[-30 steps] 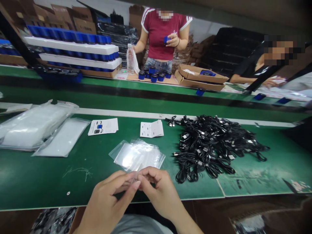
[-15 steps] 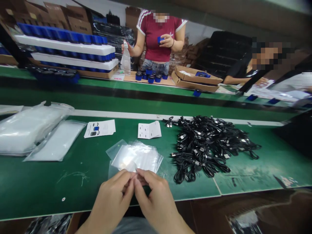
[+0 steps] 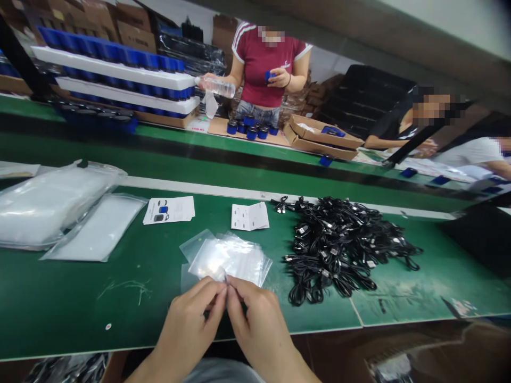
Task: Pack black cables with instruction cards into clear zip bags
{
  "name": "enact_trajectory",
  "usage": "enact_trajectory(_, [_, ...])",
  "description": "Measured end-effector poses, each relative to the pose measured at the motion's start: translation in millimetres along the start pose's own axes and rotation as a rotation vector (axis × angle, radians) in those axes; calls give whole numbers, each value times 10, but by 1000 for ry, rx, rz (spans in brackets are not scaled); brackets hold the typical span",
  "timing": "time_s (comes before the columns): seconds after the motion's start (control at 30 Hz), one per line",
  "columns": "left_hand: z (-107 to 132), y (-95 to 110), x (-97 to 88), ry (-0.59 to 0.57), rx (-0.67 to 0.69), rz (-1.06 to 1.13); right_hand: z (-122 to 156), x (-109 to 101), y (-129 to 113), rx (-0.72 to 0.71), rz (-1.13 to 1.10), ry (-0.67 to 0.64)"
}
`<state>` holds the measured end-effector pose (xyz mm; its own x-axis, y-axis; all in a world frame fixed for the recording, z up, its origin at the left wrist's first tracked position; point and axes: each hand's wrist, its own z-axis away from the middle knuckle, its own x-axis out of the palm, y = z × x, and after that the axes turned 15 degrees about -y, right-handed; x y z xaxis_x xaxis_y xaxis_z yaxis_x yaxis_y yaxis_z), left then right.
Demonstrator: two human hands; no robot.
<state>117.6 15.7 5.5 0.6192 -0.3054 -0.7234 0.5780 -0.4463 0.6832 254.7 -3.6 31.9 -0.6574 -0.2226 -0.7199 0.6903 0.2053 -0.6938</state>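
My left hand [image 3: 189, 324] and my right hand [image 3: 253, 324] sit at the near edge of the green workbench [image 3: 72, 303], fingertips meeting. Between them they pinch the edge of a thin clear zip bag [image 3: 211, 266], which lies partly over a loose stack of similar bags [image 3: 243, 260]. A heap of black USB cables [image 3: 339, 250] lies to the right. Beyond my hands are a folded white card [image 3: 249, 216] and a printed leaflet [image 3: 168, 210]. Large bags of clear plastic packets [image 3: 51, 205] lie at the left.
Across a second green belt, a co-worker [image 3: 265, 69] holds a water bottle [image 3: 215, 86] and a small blue object. Blue-topped round items [image 3: 251, 127] stand before them beside an open cardboard box [image 3: 319, 135]. Foam trays of blue items [image 3: 112, 74] are at back left. Another person [image 3: 399, 125] sits at right.
My fingertips have drawn closer together over the clear bag. The co-worker across has tipped the water bottle sideways and raised it. The whole view has shifted slightly.
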Motion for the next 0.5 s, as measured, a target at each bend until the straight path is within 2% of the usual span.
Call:
enact_trajectory(0.17, [8, -43, 45, 20, 40, -8, 0, 89, 39, 41, 243, 47])
enact_trajectory(0.27, [9, -61, 50, 71, 59, -36, -13, 97, 97, 36, 345, 75])
enact_trajectory(0.4, [-5, -50, 6, 217, 53, -57, -67, 28, 178, 112, 391, 151])
enact_trajectory(0.5, [-28, -40, -31, 249, 37, -59, -99, -20, 194, 132, 340, 175])
